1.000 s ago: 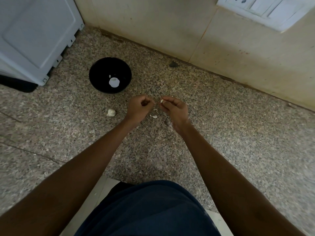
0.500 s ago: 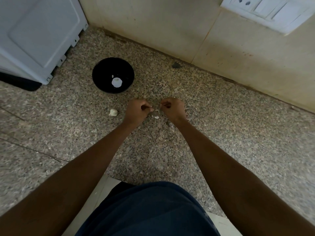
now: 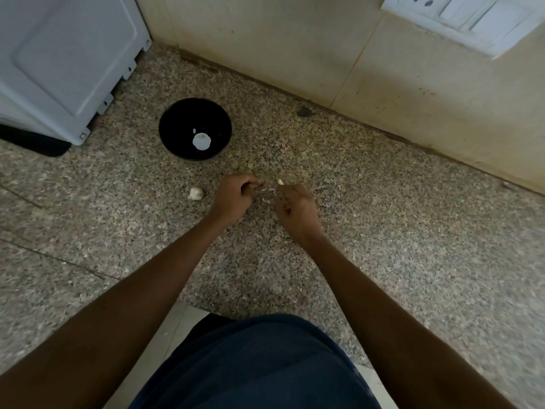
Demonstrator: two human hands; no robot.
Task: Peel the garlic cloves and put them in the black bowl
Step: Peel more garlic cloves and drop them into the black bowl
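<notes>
Both hands over a speckled bench: right hand pinches a garlic clove; left hand curled, contents unclear. Black bowl holds a white piece; loose clove beside.

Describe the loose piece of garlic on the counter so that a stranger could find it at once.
Start at the round black bowl on the speckled granite counter. Nearer the person, just left of the left hand, lies a small whitish lump of garlic. It alone rests untouched on the stone.
</notes>
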